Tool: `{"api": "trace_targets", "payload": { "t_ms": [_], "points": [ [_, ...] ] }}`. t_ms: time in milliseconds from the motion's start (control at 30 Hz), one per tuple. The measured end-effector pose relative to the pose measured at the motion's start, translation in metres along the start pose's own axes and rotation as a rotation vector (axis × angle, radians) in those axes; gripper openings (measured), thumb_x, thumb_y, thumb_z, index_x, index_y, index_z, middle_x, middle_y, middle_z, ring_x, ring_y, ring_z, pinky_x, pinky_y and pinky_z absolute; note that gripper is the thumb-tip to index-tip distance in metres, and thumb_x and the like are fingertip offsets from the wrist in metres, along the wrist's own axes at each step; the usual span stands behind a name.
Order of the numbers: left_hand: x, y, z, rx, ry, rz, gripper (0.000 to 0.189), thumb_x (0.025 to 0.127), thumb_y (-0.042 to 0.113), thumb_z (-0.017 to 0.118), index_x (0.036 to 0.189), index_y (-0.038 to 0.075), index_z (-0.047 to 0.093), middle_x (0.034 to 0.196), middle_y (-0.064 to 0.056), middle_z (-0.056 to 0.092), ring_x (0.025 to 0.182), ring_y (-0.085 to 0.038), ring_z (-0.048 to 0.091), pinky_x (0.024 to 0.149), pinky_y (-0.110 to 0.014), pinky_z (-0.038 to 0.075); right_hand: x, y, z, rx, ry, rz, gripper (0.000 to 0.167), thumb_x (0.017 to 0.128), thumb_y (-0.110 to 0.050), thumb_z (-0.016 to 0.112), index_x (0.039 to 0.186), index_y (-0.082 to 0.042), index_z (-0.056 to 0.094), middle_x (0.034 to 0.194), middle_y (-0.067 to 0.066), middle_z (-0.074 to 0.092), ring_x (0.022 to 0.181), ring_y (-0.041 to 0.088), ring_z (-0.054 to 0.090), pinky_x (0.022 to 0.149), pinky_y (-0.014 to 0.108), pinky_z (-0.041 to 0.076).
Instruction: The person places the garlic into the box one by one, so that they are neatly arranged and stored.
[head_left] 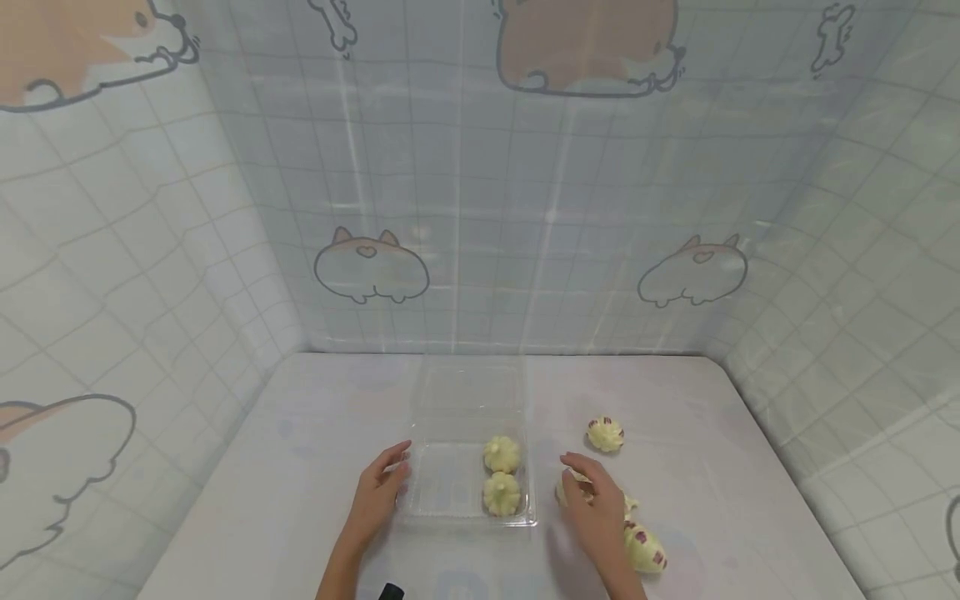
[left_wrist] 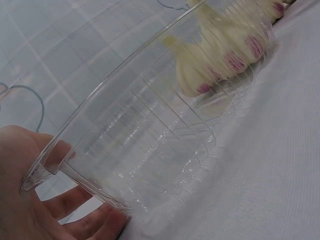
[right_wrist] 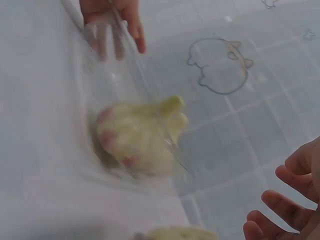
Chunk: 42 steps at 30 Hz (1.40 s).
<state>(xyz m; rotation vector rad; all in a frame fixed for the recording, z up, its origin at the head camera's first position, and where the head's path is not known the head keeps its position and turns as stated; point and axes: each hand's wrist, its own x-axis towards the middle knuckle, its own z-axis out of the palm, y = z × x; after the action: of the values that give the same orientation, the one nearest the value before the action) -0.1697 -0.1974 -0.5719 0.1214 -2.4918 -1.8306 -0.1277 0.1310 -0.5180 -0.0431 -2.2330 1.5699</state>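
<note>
A clear plastic clamshell box (head_left: pixel 442 479) lies with its lid (head_left: pixel 468 387) folded back. Two pale garlic bulbs (head_left: pixel 502 494) sit along its right side; through the box wall, the left wrist view shows purple patches on a garlic bulb (left_wrist: pixel 220 62). My left hand (head_left: pixel 378 492) rests at the box's left side, its fingers (left_wrist: pixel 65 202) against the corner. My right hand (head_left: pixel 596 508), fingers loosely bent and holding nothing, hovers to the right of the box. It partly covers a garlic bulb (head_left: pixel 562 492) beyond it; whether they touch I cannot tell.
Beyond the right hand lies one garlic bulb (head_left: pixel 604 434); another, purple-marked garlic bulb (head_left: pixel 647 550) lies beside the right wrist. Grid-patterned walls (head_left: pixel 480 183) enclose the pale table (head_left: pixel 322 417) at the back and sides. A small black object (head_left: pixel 391 592) shows at the bottom edge.
</note>
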Motion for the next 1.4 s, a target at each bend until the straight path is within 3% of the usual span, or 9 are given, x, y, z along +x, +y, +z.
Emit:
{"api": "trace_targets", "payload": {
  "t_ms": [133,333,533,667,867,1033,1200,1267,1400],
  "points": [
    [0.0,0.001,-0.002,0.009,-0.001,0.01,0.036,0.1,0.014,0.056,0.136,0.013,0.055,0.128,-0.014,0.056,0.11,-0.031,0.059,0.083,-0.037,0.054,-0.003,-0.004,-0.027,-0.084,0.057,-0.059,0.025,0.086,0.006,0.069,0.105,-0.009,0.071,0.107,-0.001,0.069,0.099,0.01,0.061,0.075,0.02,0.053],
    [-0.001,0.002,-0.006,0.017,-0.007,0.012,0.036,0.1,0.014,0.056,0.136,0.013,0.055,0.129,-0.013,0.056,0.11,-0.031,0.058,0.085,-0.039,0.054,-0.008,-0.002,-0.067,-0.292,0.048,-0.011,0.026,0.084,-0.004,0.075,0.108,-0.012,0.071,0.109,-0.003,0.068,0.102,0.006,0.057,0.079,0.025,0.053],
    [-0.001,0.001,-0.009,0.023,-0.013,0.007,0.035,0.1,0.015,0.056,0.135,0.013,0.056,0.129,-0.013,0.056,0.11,-0.031,0.059,0.084,-0.038,0.054,-0.016,0.016,-0.1,-0.368,-0.133,0.144,0.036,0.086,-0.024,0.076,0.117,-0.011,0.067,0.117,0.007,0.066,0.103,0.028,0.063,0.083,0.049,0.052],
    [-0.004,-0.001,-0.011,0.013,-0.024,0.009,0.034,0.1,0.015,0.056,0.134,0.014,0.057,0.128,-0.013,0.056,0.11,-0.031,0.059,0.082,-0.036,0.054,-0.026,0.023,-0.115,-0.363,-0.243,0.276,0.049,0.084,-0.038,0.076,0.122,-0.009,0.065,0.121,0.012,0.063,0.109,0.035,0.059,0.083,0.049,0.053],
    [-0.007,-0.003,-0.015,0.015,-0.031,0.003,0.035,0.099,0.014,0.057,0.134,0.013,0.057,0.128,-0.013,0.057,0.11,-0.031,0.059,0.082,-0.038,0.055,-0.038,0.026,-0.122,-0.374,-0.302,0.304,0.055,0.076,-0.038,0.082,0.12,-0.009,0.066,0.12,0.009,0.064,0.106,0.032,0.061,0.077,0.039,0.054],
    [-0.007,-0.002,-0.017,0.014,-0.037,-0.002,0.034,0.1,0.016,0.056,0.134,0.014,0.057,0.128,-0.013,0.056,0.11,-0.031,0.059,0.084,-0.04,0.055,-0.046,0.027,-0.121,-0.353,-0.332,0.359,0.06,0.071,-0.035,0.086,0.121,-0.009,0.065,0.125,0.015,0.061,0.109,0.037,0.059,0.08,0.043,0.054],
    [-0.008,-0.002,-0.019,0.014,-0.049,-0.005,0.034,0.1,0.016,0.056,0.134,0.015,0.057,0.129,-0.014,0.056,0.11,-0.032,0.059,0.085,-0.041,0.054,-0.049,0.033,-0.119,-0.355,-0.328,0.414,0.063,0.068,-0.035,0.088,0.12,-0.008,0.065,0.12,0.015,0.063,0.1,0.031,0.063,0.076,0.038,0.055],
    [-0.01,-0.002,-0.019,0.012,-0.051,-0.005,0.034,0.1,0.015,0.056,0.133,0.014,0.057,0.128,-0.014,0.056,0.11,-0.032,0.059,0.085,-0.041,0.054,-0.051,0.036,-0.118,-0.345,-0.316,0.439,0.06,0.069,-0.034,0.087,0.119,-0.009,0.066,0.116,0.012,0.065,0.095,0.026,0.065,0.072,0.033,0.055],
    [-0.011,-0.001,-0.022,0.006,-0.054,-0.006,0.034,0.099,0.015,0.056,0.133,0.013,0.057,0.128,-0.014,0.056,0.109,-0.031,0.06,0.085,-0.041,0.054,-0.053,0.041,-0.117,-0.337,-0.266,0.389,0.049,0.079,-0.029,0.081,0.121,-0.009,0.066,0.115,0.013,0.065,0.088,0.021,0.065,0.068,0.03,0.056]
  ]
}}
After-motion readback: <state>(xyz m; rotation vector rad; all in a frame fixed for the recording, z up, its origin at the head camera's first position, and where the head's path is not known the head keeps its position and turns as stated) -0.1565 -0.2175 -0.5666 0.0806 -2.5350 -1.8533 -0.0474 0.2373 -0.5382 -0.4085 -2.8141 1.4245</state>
